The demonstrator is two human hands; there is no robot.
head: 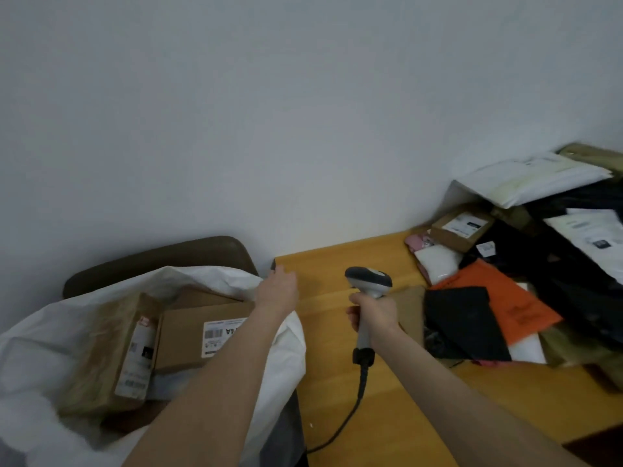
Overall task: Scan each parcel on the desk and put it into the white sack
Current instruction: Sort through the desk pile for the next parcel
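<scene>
Grey scanner (369, 282) is gripped by the right hand (373, 315); the left hand (278, 291), seemingly relaxed, hovers over white sack (209, 277).

The left hand (277, 291) and right hand (372, 313) are bare, as are both forearms (215, 382).

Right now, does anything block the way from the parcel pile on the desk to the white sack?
No fixed obstacle: the desk between the parcel pile and the white sack is bare wood. Only the scanner in the right hand and the left hand by the sack's rim sit there.
</scene>
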